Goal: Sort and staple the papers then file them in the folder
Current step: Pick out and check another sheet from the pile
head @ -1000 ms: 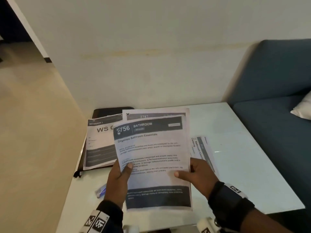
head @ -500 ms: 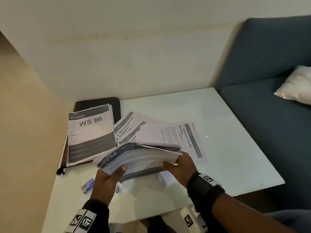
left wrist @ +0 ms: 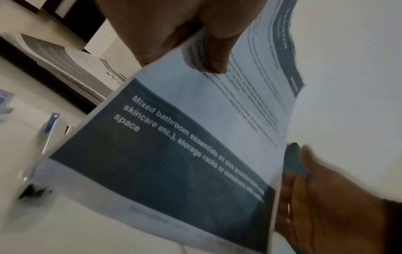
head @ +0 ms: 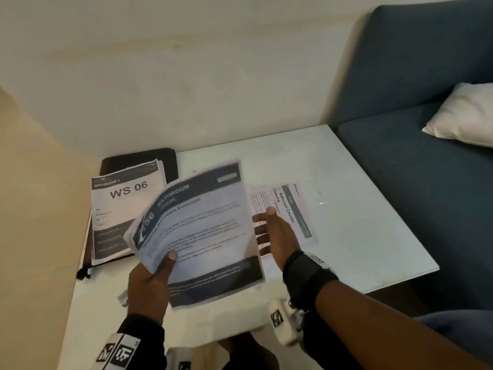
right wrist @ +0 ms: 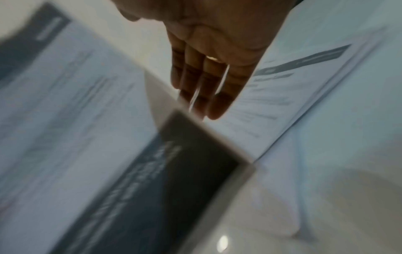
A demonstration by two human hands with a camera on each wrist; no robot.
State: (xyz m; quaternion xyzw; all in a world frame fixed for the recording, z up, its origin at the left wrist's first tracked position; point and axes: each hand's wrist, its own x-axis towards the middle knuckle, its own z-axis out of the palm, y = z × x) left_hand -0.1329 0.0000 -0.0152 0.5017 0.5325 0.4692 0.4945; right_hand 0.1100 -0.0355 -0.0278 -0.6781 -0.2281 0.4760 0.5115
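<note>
My left hand pinches a bundle of bathroom sheets near its lower left, thumb on top, and holds it tilted above the table; the same bundle fills the left wrist view under my thumb. My right hand is beside the bundle's right edge with straight, spread fingers, holding nothing. A "WS 06" bedroom stack lies on the black folder at the table's back left. Loose "Bathroom Counter Cleaning" sheets lie flat behind my right hand.
The white table stands against a pale wall. A blue sofa with a white cushion borders its right side. A small blue and white object lies on the table near my left wrist. The floor drops away at left.
The bundle has been raised and turned face up in my left hand. My right hand has let go of it and now stands open beside its right edge.
</note>
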